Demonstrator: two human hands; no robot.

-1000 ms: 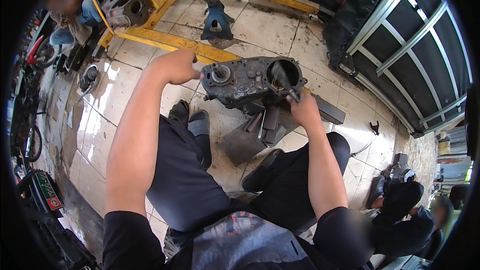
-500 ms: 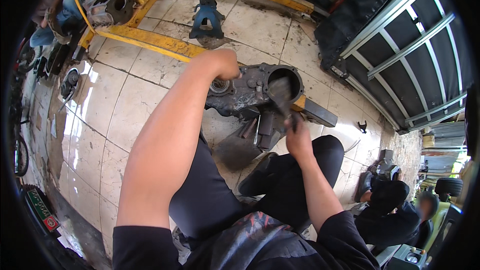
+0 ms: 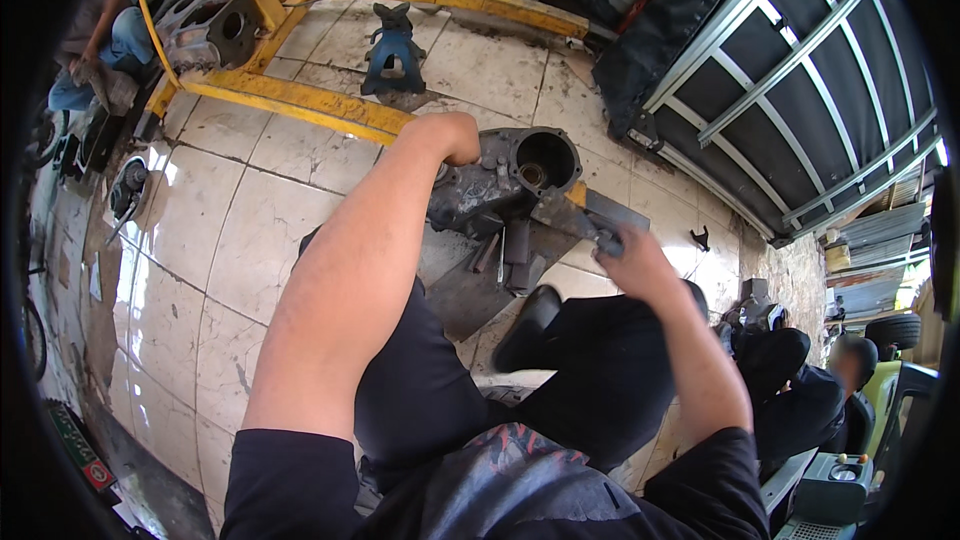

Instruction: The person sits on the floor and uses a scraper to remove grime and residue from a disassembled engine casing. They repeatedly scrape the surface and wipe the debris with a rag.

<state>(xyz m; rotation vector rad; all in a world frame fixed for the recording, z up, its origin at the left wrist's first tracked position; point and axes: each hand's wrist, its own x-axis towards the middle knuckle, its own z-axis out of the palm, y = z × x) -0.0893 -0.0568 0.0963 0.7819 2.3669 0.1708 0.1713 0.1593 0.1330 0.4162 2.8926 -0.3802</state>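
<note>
A dark, greasy gearbox housing (image 3: 468,190) lies in front of me, with a wide round bore facing up at its right end. My left hand (image 3: 456,137) is closed over the far left part of this housing; its fingertips are mostly hidden. My right hand (image 3: 640,262) grips the handle of a flat, wide-ended scraper (image 3: 565,216), slightly blurred. The tool's broad end lies just below the rim of the bore; whether it touches the metal I cannot tell. Beneath the housing, several dark metal blocks (image 3: 516,242) rest on a dark plate (image 3: 465,295).
A yellow steel frame (image 3: 300,100) runs behind the housing, and a blue jack stand (image 3: 393,55) is beyond it. A small dark fork-shaped part (image 3: 701,239) lies on the tiles to the right. A framed black panel (image 3: 790,90) stands far right. Other people sit at both sides.
My right hand has drawn the scraper out from over the bore, down and to the right. My left hand stays on the housing. The whole view has shifted slightly.
</note>
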